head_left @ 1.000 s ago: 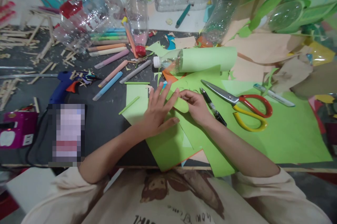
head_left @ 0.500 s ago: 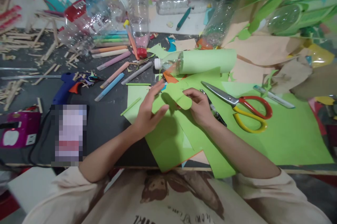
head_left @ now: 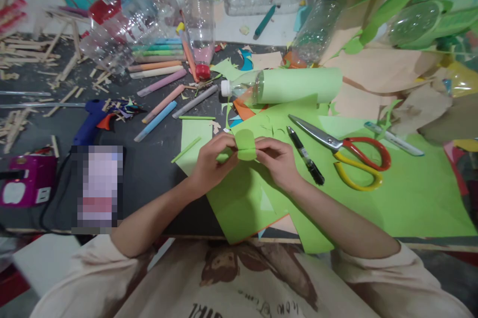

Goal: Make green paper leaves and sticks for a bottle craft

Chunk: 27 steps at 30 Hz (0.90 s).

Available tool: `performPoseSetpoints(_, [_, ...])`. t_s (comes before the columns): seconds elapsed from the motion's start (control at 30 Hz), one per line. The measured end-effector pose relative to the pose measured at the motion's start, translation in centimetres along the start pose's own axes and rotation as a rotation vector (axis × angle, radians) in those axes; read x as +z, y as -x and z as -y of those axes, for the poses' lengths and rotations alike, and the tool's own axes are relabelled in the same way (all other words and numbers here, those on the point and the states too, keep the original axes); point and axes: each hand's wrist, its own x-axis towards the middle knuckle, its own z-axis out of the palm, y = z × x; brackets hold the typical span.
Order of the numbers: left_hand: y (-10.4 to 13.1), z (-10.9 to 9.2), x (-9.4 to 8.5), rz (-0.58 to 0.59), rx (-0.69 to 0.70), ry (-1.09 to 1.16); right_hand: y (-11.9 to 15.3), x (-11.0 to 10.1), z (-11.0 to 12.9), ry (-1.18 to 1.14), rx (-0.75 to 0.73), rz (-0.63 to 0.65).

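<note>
Between my hands is a small green paper piece (head_left: 246,141), bent across its middle with the near part curling toward me. My left hand (head_left: 215,159) pinches its left edge with thumb and fingers. On the opposite edge, my right hand (head_left: 277,160) has a similar pinch. Green paper sheets (head_left: 403,198) lie beneath both hands. A black pen (head_left: 306,156) rests just right of my right hand, and scissors (head_left: 338,146) with red and yellow handles lie beyond it. Behind the hands, a plastic bottle (head_left: 298,84) wrapped in pale green paper lies on its side.
At left are a blue glue gun (head_left: 89,121), a phone-like blurred device (head_left: 100,188) and a magenta box (head_left: 28,181). Several markers (head_left: 160,121) lie near clear bottles (head_left: 197,19). Wooden sticks (head_left: 30,54) litter the far left; green-wrapped bottles (head_left: 414,24) stand or lean at far right.
My left hand has gone from spread fingers to pinching the paper piece. The piece has turned and is now bent between both hands. My right hand has shifted slightly, uncovering the pen.
</note>
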Motion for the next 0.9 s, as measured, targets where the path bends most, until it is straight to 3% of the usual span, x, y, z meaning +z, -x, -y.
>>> performPoseSetpoints(0.27, [-0.25, -0.07, -0.15, -0.016, 0.01, -0.107, 0.04, 0.01, 0.34, 0.07, 0.029, 0.052])
performPoseSetpoints(0.47, [-0.13, 0.37, -0.11, 0.047, -0.027, -0.139, -0.14, -0.04, 0.32, 0.058, 0.074, 0.059])
performPoseSetpoints(0.63, [0.34, 0.73, 0.12, -0.025, -0.078, -0.098, -0.35, -0.03, 0.41, 0.081, 0.119, 0.025])
performPoseSetpoints(0.8, [0.01, 0.08, -0.61, 0.121, 0.033, -0.033, -0.42, 0.02, 0.45, 0.113, 0.083, 0.016])
performPoseSetpoints(0.9, [-0.18, -0.19, -0.78, 0.114, 0.026, 0.012, -0.36, -0.01, 0.36, 0.131, 0.046, 0.008])
